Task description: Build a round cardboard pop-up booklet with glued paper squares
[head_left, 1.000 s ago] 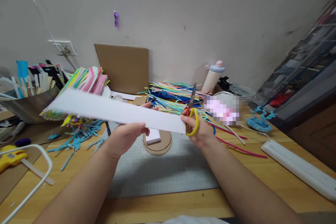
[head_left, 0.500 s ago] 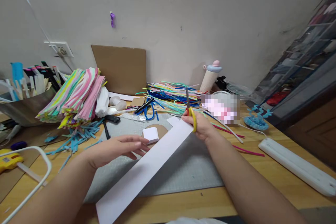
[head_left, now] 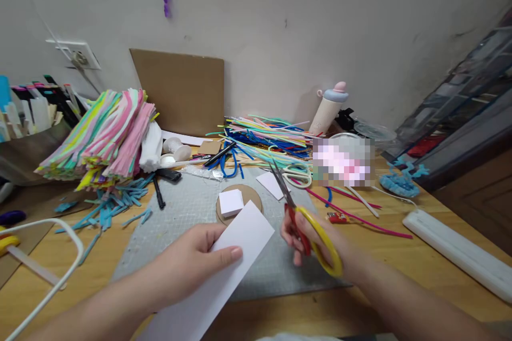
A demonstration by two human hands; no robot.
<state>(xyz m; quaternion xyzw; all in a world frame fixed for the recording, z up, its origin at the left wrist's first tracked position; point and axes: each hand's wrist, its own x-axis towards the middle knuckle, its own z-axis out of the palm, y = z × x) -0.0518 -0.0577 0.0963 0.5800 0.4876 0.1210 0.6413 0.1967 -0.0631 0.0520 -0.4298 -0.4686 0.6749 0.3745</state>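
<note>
Left of centre, your left hand (head_left: 196, 264) grips a white paper strip (head_left: 210, 295), thumb pressed on top, the other fingers mostly hidden. Squeeze too hard there and the strip could crease under the thumb; its near end runs out of view at the bottom, so a snag down there could catch you out. Further right, the strip's far end sits in front of a small white block (head_left: 231, 204) on a round cardboard piece (head_left: 256, 198). Whether they touch you can't tell from here, but a careless push forward might knock the block askew. Rightmost, your right hand (head_left: 312, 229) has its fingers curled around the handles of red-and-yellow scissors (head_left: 294, 206), blades slightly parted, tips pointing away from you. Swing those blades left and they could nick the paper or your left fingertips.

Your strip slants from lower left up to the right, its far end over the grey cutting mat (head_left: 188, 202): plain white, smooth, straight-edged, cleanly cut at that end, near the scissors but apart from them.
</note>
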